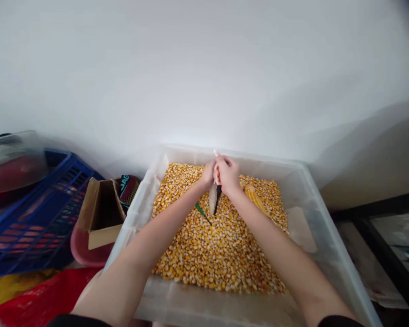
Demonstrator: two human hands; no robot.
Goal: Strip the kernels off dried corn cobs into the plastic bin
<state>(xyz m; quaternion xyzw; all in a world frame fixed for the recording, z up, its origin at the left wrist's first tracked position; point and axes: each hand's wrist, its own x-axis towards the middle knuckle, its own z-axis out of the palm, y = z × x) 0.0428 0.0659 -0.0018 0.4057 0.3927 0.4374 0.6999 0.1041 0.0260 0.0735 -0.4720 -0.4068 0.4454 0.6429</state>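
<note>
Both my hands meet over the far end of a clear plastic bin (313, 190) filled with loose yellow corn kernels (221, 245). My right hand (229, 175) and my left hand (207, 175) together grip a pale, stripped corn cob (212, 200) held upright above the kernels. A dark, thin tool (218, 200) runs along the cob beneath my right hand. A green-handled tool (202, 211) lies on the kernels just below my left wrist. A whole yellow corn cob (254, 196) rests on the kernels to the right of my hands.
To the left stand a blue plastic crate (37, 213), an open cardboard box (100, 213) in a pink basin (85, 254), and red and yellow bags (37, 295). A white wall rises behind. A dark-framed table (378, 227) stands at right.
</note>
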